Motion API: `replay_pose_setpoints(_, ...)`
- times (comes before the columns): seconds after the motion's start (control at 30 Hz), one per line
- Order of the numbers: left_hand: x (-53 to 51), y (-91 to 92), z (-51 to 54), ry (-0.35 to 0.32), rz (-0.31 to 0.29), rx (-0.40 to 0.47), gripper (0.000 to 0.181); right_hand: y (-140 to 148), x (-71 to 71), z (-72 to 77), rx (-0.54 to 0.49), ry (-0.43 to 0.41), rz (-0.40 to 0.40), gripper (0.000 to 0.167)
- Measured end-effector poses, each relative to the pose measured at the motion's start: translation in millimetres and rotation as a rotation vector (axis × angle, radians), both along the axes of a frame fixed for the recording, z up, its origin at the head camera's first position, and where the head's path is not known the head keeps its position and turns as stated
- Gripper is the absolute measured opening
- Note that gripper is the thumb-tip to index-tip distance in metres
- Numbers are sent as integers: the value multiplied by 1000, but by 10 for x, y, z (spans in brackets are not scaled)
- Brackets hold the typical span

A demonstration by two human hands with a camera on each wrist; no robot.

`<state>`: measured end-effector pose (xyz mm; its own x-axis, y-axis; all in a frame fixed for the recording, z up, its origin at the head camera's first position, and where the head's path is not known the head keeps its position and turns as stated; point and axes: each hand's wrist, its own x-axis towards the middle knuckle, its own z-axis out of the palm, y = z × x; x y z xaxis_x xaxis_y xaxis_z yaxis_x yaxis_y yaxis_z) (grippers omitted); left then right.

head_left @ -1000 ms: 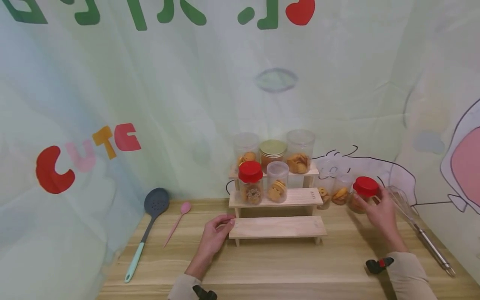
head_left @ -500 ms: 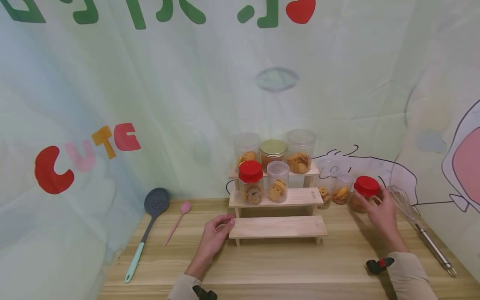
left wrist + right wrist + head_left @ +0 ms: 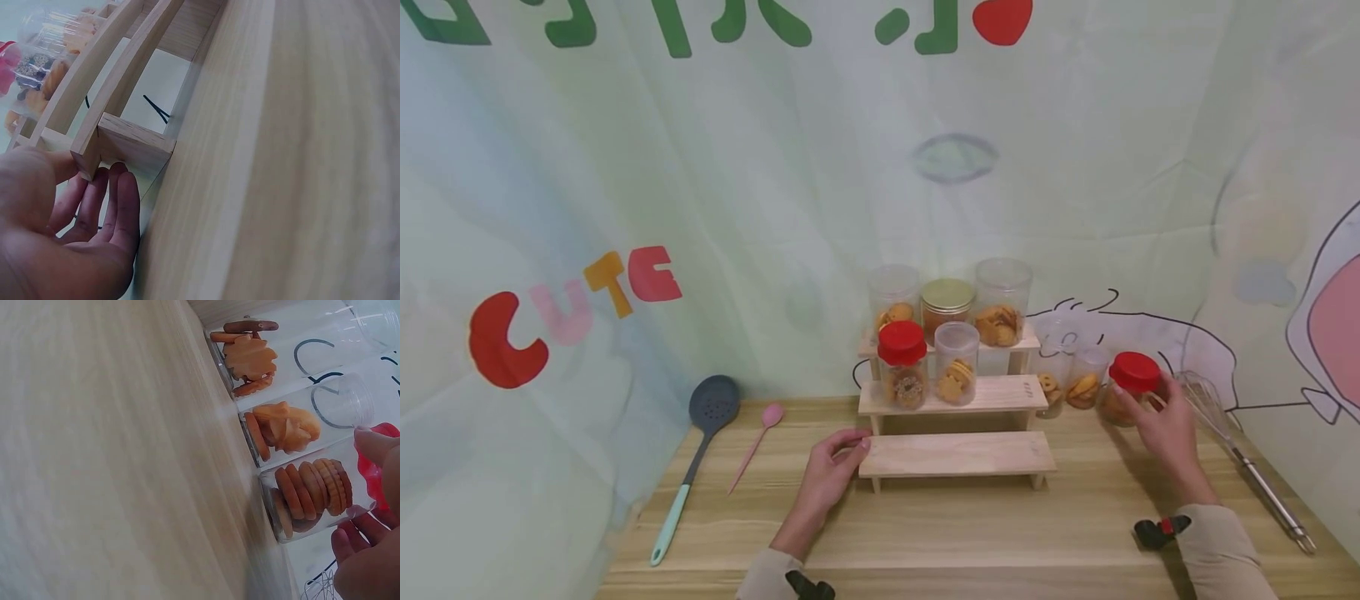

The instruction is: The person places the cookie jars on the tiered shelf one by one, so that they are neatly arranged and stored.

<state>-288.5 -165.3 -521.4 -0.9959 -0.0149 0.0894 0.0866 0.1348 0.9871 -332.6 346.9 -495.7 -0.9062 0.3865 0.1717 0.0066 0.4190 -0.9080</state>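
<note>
My left hand (image 3: 831,473) pinches the left end of the lowest step of a three-tier wooden display rack (image 3: 955,454). In the left wrist view the thumb lies on one side of the board (image 3: 94,147), the fingers on the other. My right hand (image 3: 1167,423) holds a red-lidded cookie jar (image 3: 1123,400) around its upper part. Seen from the right wrist, this jar (image 3: 306,494) stands upright on the table with cookies stacked inside. Two clear cookie jars, a nearer one (image 3: 1084,387) and a farther one (image 3: 1051,387), stand in a row to its left.
A red-lidded jar (image 3: 902,375) and a clear jar (image 3: 955,375) stand on the middle step. Above them are a gold-lidded jar (image 3: 947,304) and two clear jars. A whisk (image 3: 1247,467) lies at right; a slotted turner (image 3: 700,442) and pink spoon (image 3: 760,442) lie at left.
</note>
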Motion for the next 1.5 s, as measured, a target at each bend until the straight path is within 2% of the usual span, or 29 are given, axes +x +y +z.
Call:
replay_pose_setpoints(0.47, 1, 6, 24, -6, -5, 2, 32, -6, 22, 19, -30, 7, -21, 93)
replay_pose_setpoints(0.73, -18, 3, 8, -4, -5, 5, 32, -2, 23, 104, -85, -41, -17, 96)
replay_pose_setpoints(0.8, -22, 2, 8, -4, -3, 3, 32, -22, 34, 150, -87, -25, -23, 94)
replay_pose_setpoints(1.07, -14, -1, 7, -2, 0, -7, 32, -133, 90, 373, -57, 137, -36, 78)
replay_pose_setpoints(1.33, -21, -11, -4, 11, -5, -29, 33, -303, 184, 627, -22, 187, 3, 74)
replay_pose_setpoints(1.5, -19, -10, -7, 17, -2, -28, 33, -438, 279, 780, -33, 242, 30, 72)
